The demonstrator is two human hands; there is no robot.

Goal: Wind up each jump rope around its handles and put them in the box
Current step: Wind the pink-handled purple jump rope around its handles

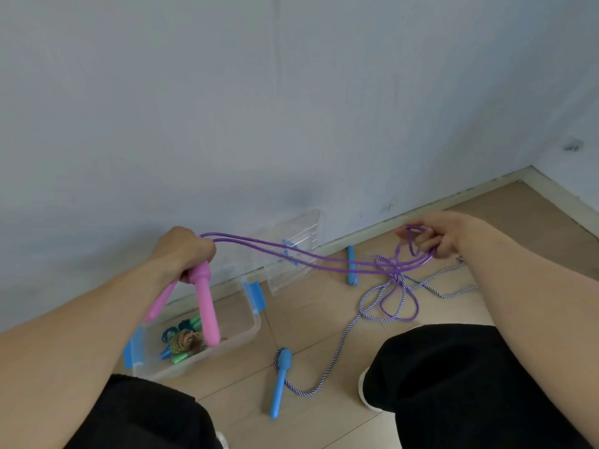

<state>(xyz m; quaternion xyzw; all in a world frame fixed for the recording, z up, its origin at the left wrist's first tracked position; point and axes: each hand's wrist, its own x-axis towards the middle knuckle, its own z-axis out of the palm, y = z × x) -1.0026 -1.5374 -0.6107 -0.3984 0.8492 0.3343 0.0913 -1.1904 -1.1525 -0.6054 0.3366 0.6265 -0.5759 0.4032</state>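
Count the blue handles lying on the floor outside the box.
2. One blue handle lies near the person's knees, in front of the box. The other lies by the wall, past the lid. More may be hidden inside the box.

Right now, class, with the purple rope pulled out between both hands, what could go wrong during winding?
1. The purple rope loops across the striped rope on the floor, so pulling may snag or drag it.
2. The left hand holds both pink handles splayed apart; winds could slip.
3. Loops in the right hand may tangle.
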